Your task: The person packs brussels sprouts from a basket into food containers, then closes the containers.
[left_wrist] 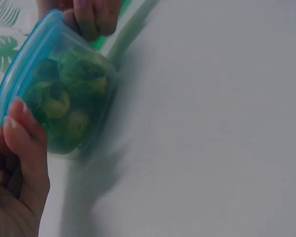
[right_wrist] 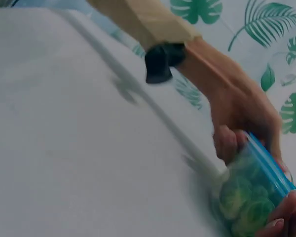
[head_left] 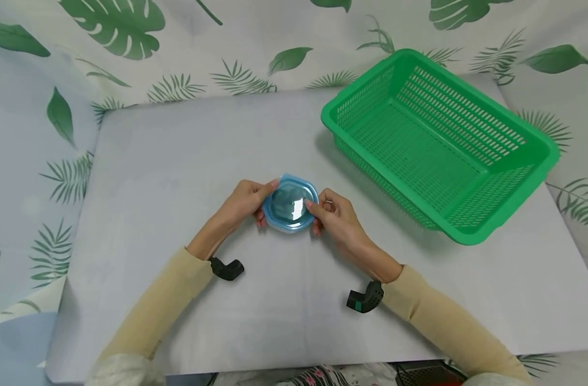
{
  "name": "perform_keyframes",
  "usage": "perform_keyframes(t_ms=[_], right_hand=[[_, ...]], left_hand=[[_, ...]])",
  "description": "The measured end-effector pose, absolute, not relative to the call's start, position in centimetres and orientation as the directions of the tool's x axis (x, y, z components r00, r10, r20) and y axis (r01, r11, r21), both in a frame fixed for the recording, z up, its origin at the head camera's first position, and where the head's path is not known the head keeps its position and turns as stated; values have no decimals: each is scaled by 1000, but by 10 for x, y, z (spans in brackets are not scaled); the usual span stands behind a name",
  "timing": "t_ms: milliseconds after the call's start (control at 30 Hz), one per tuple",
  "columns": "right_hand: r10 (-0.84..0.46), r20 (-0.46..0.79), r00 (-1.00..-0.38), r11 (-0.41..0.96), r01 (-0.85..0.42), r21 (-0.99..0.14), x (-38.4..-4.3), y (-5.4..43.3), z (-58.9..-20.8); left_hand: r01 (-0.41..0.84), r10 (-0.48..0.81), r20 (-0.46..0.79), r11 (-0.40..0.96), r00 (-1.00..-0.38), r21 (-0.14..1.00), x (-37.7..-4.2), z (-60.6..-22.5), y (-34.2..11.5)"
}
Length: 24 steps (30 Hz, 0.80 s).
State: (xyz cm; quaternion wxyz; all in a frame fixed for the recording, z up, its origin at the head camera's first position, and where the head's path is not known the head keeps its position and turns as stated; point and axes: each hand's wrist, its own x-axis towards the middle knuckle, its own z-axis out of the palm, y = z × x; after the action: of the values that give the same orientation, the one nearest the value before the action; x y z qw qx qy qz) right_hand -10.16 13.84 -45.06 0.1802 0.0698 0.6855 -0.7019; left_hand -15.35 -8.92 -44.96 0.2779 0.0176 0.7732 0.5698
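Observation:
A small clear food container with a blue lid sits between both hands at the middle of the table in the head view. Through its clear side in the left wrist view show several round, leafy green pieces, which look like Brussels sprouts. My left hand grips the container's left edge, thumb on the lid's rim and fingers below. At the opposite edge, my right hand holds it with the thumb over the lid and the other fingers curled at the side. The lid lies over the container's mouth.
A green plastic basket with slotted walls stands at the back right, beyond the right hand. White cloth covers the table, and a leaf-patterned curtain hangs behind it. Black wrist cameras are strapped at both sleeves.

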Motion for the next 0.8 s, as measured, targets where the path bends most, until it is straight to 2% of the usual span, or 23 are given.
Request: perform_keyframes(t_ms=[67,167,300,400,500,633,800], right_hand=[[-174,-323,-930,46,320,-946,-108,142,-451],[-232,-302,-925,126,279,-952,-122,148,-452],[-349,-310,-884,234,238,-943,-139,154,-449],[-404,-314,-859,281,210,-936,-148,157,-447],[-435,-308,-846,308,181,-934,-155,158,-446],[-448,-323,-834,322,187,-928,-161,156,-447],[-381,-381,-842,362,243,-900,-159,156,-445]], left_hand=[[-288,365,-406,336,-838,897,-146,-449,-91],[-308,427,-434,333,-793,891,-138,-447,-99],[-291,477,-481,420,-735,860,-141,-437,-113],[-225,485,-459,466,-744,856,-151,-431,-112],[-195,501,-418,438,-758,878,-163,-430,-106],[-230,497,-409,382,-765,895,-174,-431,-103],[-270,444,-421,364,-791,891,-172,-432,-101]])
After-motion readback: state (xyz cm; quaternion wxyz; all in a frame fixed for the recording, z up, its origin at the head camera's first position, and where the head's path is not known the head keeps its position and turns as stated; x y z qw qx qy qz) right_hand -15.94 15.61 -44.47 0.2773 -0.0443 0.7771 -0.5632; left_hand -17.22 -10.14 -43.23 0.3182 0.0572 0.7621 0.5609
